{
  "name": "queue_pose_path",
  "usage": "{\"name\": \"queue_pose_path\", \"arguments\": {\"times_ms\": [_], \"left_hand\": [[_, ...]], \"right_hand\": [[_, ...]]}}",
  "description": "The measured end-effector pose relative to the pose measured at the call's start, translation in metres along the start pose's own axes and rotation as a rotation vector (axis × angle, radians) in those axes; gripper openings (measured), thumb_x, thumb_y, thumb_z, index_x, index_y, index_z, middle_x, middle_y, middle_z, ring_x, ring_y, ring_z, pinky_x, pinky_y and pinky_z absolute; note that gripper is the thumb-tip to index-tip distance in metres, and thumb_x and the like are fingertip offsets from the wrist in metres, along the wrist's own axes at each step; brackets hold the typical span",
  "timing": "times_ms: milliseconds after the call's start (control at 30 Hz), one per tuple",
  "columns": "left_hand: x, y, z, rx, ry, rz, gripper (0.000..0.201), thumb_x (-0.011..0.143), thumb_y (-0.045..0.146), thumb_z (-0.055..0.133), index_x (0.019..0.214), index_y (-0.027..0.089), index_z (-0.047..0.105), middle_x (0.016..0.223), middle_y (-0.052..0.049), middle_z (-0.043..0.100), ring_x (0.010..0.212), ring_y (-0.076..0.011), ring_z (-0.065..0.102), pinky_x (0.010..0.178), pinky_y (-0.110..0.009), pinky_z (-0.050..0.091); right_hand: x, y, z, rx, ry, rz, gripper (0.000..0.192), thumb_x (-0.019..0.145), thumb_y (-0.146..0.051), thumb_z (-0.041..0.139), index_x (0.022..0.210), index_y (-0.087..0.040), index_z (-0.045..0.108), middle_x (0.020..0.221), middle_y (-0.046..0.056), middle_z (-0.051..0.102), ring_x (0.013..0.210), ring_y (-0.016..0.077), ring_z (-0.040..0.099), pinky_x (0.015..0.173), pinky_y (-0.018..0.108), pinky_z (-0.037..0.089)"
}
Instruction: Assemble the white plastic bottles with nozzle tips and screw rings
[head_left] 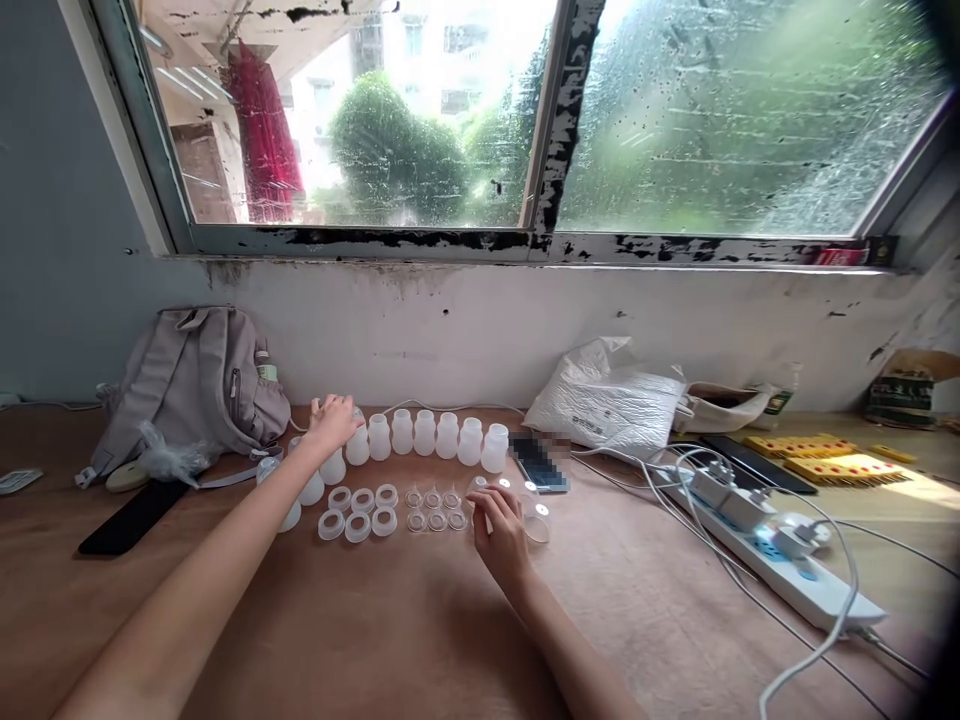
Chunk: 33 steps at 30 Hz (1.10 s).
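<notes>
My left hand (334, 420) reaches to the back of a curved row of frosted white bottles (402, 433). Its fingers are curled beside the neck of one bottle (358, 445); what they grip, if anything, is hidden. The forearm covers part of the row's left side. My right hand (501, 525) has bent fingers close together at the clear domed caps (537, 524), some of which it hides. I cannot make out what lies between its fingertips. Left of it lie several clear nipples (436, 521) in two lines, then several white screw rings (358, 526), also in two lines.
A grey backpack (202, 375), a plastic bag (172, 455) and a black phone-like slab (133, 518) lie left. At right are a phone (540, 465), a silver pouch (607, 400), a power strip (795, 565) with loose cables and yellow blocks (847, 470). A wall with windows stands behind.
</notes>
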<state>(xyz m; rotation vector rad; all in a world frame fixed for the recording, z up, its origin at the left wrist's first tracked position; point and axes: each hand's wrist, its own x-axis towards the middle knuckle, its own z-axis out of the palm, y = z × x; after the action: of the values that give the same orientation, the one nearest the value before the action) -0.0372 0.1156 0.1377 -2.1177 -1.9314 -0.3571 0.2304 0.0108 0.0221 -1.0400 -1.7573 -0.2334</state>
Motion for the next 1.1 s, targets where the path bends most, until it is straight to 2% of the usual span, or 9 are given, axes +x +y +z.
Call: {"name": "queue_pose_path", "arguments": {"times_ms": [100, 267, 367, 567, 733, 800, 900, 1000, 1100], "left_hand": [[-0.014, 0.007, -0.014, -0.124, 0.138, -0.031, 0.032, 0.076, 0.041, 0.045, 0.097, 0.017, 0.051, 0.091, -0.009, 0.060, 0.090, -0.0244, 0.053, 0.077, -0.035, 0.039], [-0.060, 0.026, -0.019, -0.485, 0.562, -0.021, 0.031, 0.077, 0.039, 0.045, 0.100, 0.019, 0.047, 0.095, -0.005, 0.057, 0.088, -0.0199, 0.052, 0.080, -0.030, 0.040], [-0.097, 0.043, -0.006, -0.663, 0.618, 0.004, 0.030, 0.078, 0.035, 0.045, 0.104, 0.019, 0.046, 0.100, -0.005, 0.055, 0.090, -0.0185, 0.051, 0.082, -0.031, 0.040], [-0.156, 0.076, 0.035, -0.880, 0.412, 0.119, 0.028, 0.079, 0.030, 0.043, 0.104, 0.020, 0.046, 0.101, -0.007, 0.052, 0.096, -0.0200, 0.049, 0.085, -0.033, 0.039], [-0.173, 0.089, 0.057, -1.205, 0.179, 0.064, 0.047, 0.078, 0.031, 0.047, 0.119, 0.020, 0.028, 0.111, -0.009, 0.046, 0.099, -0.0205, 0.049, 0.084, -0.034, 0.039], [-0.174, 0.092, 0.060, -1.292, 0.018, 0.065, 0.054, 0.073, 0.031, 0.054, 0.119, 0.021, 0.027, 0.104, -0.008, 0.050, 0.088, -0.0195, 0.053, 0.076, -0.031, 0.042], [-0.175, 0.096, 0.056, -1.302, -0.215, 0.137, 0.044, 0.067, 0.030, 0.060, 0.106, 0.021, 0.042, 0.084, -0.004, 0.057, 0.071, -0.0174, 0.054, 0.064, -0.028, 0.042], [-0.176, 0.100, 0.048, -1.401, -0.340, 0.152, 0.035, 0.067, 0.026, 0.059, 0.099, 0.019, 0.047, 0.078, -0.002, 0.058, 0.065, -0.0155, 0.052, 0.058, -0.025, 0.039], [-0.176, 0.104, 0.043, -1.597, -0.470, 0.106, 0.036, 0.063, 0.020, 0.061, 0.096, 0.015, 0.050, 0.076, -0.002, 0.058, 0.066, -0.0149, 0.051, 0.058, -0.023, 0.038]], "right_hand": [[0.001, -0.004, -0.003, 0.093, 0.074, 0.040, 0.021, 0.078, -0.009, 0.041, 0.090, -0.020, 0.054, 0.081, 0.004, 0.060, 0.087, 0.0184, 0.051, 0.077, 0.033, 0.042], [0.000, -0.010, -0.005, 0.135, 0.081, 0.120, 0.019, 0.079, -0.011, 0.041, 0.090, -0.021, 0.054, 0.083, 0.005, 0.060, 0.084, 0.0187, 0.053, 0.074, 0.034, 0.044], [-0.002, -0.013, -0.004, 0.154, 0.066, 0.148, 0.019, 0.079, -0.013, 0.040, 0.090, -0.021, 0.054, 0.082, 0.006, 0.060, 0.082, 0.0188, 0.054, 0.073, 0.034, 0.045], [-0.008, -0.027, -0.001, 0.255, -0.008, 0.132, 0.021, 0.080, -0.012, 0.039, 0.093, -0.021, 0.053, 0.080, 0.005, 0.059, 0.078, 0.0176, 0.055, 0.071, 0.033, 0.045], [-0.014, -0.043, -0.002, 0.355, -0.103, 0.105, 0.026, 0.081, -0.012, 0.039, 0.103, -0.021, 0.048, 0.090, 0.006, 0.059, 0.085, 0.0179, 0.055, 0.074, 0.033, 0.045], [-0.015, -0.050, -0.004, 0.384, -0.143, 0.111, 0.032, 0.081, -0.013, 0.040, 0.112, -0.021, 0.043, 0.102, 0.008, 0.056, 0.096, 0.0194, 0.053, 0.081, 0.035, 0.043], [-0.015, -0.059, -0.006, 0.437, -0.224, 0.161, 0.045, 0.080, -0.019, 0.045, 0.123, -0.020, 0.032, 0.113, 0.010, 0.051, 0.103, 0.0218, 0.050, 0.085, 0.037, 0.042], [-0.012, -0.066, -0.005, 0.540, -0.238, 0.305, 0.047, 0.078, -0.024, 0.049, 0.123, -0.022, 0.034, 0.109, 0.009, 0.053, 0.096, 0.0212, 0.053, 0.078, 0.034, 0.046], [-0.007, -0.070, -0.004, 0.681, -0.206, 0.542, 0.039, 0.079, -0.028, 0.050, 0.116, -0.025, 0.040, 0.096, 0.005, 0.057, 0.086, 0.0182, 0.056, 0.069, 0.030, 0.047]]}}
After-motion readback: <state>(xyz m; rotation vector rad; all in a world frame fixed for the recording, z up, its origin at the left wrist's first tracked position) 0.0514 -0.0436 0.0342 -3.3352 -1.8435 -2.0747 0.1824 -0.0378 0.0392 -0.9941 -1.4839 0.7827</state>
